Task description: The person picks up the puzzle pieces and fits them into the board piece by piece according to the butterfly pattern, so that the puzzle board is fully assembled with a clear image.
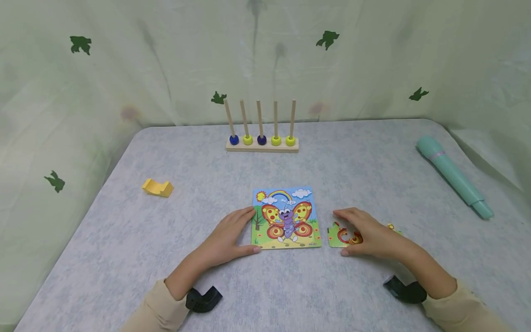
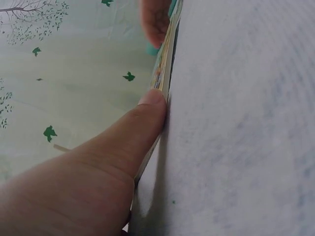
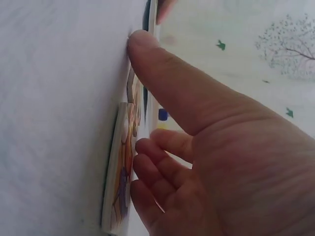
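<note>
A square butterfly jigsaw puzzle (image 1: 286, 216) lies flat in the middle of the table. My left hand (image 1: 226, 240) rests at its left side, fingertips on the left edge and thumb at the lower left corner. From the left wrist, the thumb (image 2: 147, 110) shows against the thin puzzle edge (image 2: 171, 56). To the right, my right hand (image 1: 371, 235) hovers over loose puzzle pieces (image 1: 333, 237), its thumb and fingers spread apart. The right wrist view shows a piece with printed colours (image 3: 120, 172) beside the loosely bent fingers. Part of the pieces is hidden under that hand.
Behind the puzzle stands a wooden peg rack (image 1: 262, 148) with upright rods and blue and yellow beads. A yellow curved block (image 1: 158, 188) lies at the left. At the right lies a long teal tube (image 1: 454, 177) with a wider rounded end.
</note>
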### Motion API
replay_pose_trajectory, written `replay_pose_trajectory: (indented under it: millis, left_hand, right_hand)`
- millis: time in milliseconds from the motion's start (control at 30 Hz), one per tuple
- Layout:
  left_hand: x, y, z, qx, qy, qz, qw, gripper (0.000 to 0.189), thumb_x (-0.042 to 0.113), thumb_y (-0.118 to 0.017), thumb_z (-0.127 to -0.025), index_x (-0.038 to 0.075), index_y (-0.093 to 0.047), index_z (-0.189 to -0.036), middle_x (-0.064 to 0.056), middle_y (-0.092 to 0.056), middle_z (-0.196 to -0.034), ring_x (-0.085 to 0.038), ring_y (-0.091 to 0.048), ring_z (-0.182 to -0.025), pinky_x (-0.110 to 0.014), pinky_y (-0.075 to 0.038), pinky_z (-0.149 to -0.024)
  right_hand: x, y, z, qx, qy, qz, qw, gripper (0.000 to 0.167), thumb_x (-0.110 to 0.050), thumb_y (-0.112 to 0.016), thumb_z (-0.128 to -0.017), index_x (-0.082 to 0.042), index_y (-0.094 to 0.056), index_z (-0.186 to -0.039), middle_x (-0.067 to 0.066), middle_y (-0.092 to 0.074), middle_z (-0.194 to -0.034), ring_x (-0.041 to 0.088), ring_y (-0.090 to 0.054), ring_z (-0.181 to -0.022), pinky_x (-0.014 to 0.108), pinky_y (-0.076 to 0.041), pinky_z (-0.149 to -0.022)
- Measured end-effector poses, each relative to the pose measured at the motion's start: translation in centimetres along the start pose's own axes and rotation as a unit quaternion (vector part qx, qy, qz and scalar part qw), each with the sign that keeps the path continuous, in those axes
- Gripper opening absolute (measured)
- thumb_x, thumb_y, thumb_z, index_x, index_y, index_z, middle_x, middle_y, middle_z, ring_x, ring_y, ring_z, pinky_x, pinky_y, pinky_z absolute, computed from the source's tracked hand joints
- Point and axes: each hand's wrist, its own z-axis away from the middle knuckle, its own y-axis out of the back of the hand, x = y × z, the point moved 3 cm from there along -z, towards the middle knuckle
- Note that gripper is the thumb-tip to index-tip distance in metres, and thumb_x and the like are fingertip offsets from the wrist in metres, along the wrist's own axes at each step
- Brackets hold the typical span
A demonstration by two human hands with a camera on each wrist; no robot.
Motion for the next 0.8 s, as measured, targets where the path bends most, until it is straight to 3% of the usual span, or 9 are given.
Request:
replay_pose_trajectory:
  millis: [433,800]
  left_hand:
    - [-0.14,-0.02,0.01,-0.001,0.002,-0.003,1.0,0.091,0.063,-0.056,-0.075,0.009,-0.028,-0.141,-0.002,-0.023,-0.145,-0.021,-0.018,-0.131,-0.042,-0.019,-0.104]
    - [-0.07,-0.05,-0.01,0.001,0.0,-0.005,1.0,0.091,0.064,-0.056,-0.074,0.009,-0.029,-0.141,-0.002,-0.024,-0.145,-0.021,-0.019,-0.131,-0.042,-0.019,-0.104]
  right_hand:
    - [0.05,-0.04,-0.18,0.009,0.017,0.054,0.9984,0.059,-0.039,-0.07,-0.075,-0.011,-0.053,-0.124,-0.001,-0.049,-0.11,0.017,-0.043,-0.098,0.036,-0.041,-0.079]
    - [0.02,-0.19,-0.18,0.022,0.034,0.065,0.9971,0.054,-0.041,-0.068,-0.077,-0.01,-0.056,-0.119,-0.004,-0.053,-0.107,0.016,-0.045,-0.097,0.035,-0.041,-0.079]
